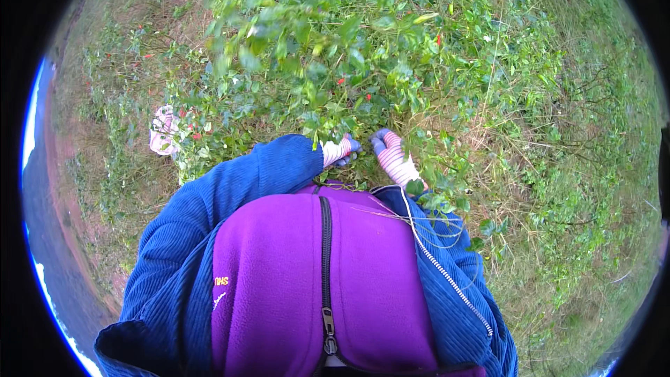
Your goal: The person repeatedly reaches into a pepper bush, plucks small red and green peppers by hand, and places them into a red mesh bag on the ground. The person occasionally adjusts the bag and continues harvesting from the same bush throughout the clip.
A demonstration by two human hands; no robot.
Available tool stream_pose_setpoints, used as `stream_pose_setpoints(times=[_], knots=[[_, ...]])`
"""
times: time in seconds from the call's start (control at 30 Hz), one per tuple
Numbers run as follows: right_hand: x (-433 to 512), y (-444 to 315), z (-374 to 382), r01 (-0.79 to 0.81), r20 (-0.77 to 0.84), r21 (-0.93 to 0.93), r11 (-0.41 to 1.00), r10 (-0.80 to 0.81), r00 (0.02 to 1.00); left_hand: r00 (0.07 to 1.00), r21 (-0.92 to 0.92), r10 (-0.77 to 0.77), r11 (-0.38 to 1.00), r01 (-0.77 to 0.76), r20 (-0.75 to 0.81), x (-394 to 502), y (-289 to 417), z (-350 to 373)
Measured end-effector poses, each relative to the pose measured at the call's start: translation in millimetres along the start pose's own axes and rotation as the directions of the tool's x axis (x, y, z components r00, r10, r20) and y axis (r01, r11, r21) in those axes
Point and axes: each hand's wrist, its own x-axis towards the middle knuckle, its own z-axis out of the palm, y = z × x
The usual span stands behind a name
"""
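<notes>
Both my hands wear pink-and-white striped gloves with grey-blue fingers. My left hand (342, 151) is low among the leaves of a chilli plant (314, 81), its fingers curled and partly covered by foliage. A short gap to the right, my right hand (393, 156) reaches into the same greenery with fingers bent close together. Whatever may be between the fingers of either hand is too small or hidden to tell. Just above the hands hang a red chilli (368, 97) and another red chilli (341, 81) among green leaves.
A pale pink bag or cloth (164, 132) rests in the plants at left, red chillies beside it. Leafy stems (442, 201) lie against my right sleeve (450, 235). Dry grass (487, 139) and more plants (565, 209) spread to the right. Upper leaves are blurred.
</notes>
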Motion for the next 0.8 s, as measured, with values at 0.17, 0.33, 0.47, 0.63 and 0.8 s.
stream_pose_setpoints(times=[0.17, 0.33, 0.47, 0.63, 0.8], knots=[[0, -44, -8, 0.341, 0.093, -0.272, 0.900, -0.328, 0.940, 0.987, -0.223, -0.155, 0.961, 0.163, 0.051, 0, 2, -2], [11, -78, -17, 0.292, 0.420, -0.718, 0.632, 0.058, 0.906, 0.996, 0.147, 0.088, 0.986, -0.084, -0.024, 4, -10, -4], [6, -76, -21, 0.237, 0.387, -0.755, 0.611, 0.124, 0.914, 0.660, 0.175, 0.665, 0.646, -0.743, 0.348, -25, -15, -12], [7, -64, -27, 0.126, 0.279, -0.548, 0.827, 0.038, 0.960, 0.762, 0.126, 0.566, 0.771, -0.625, 0.315, -71, 4, -32], [24, -89, -16, 0.346, 0.062, -0.316, 0.883, -0.344, 0.937, 0.914, -0.169, 0.396, 0.898, -0.406, -0.090, -91, 1, -48]])
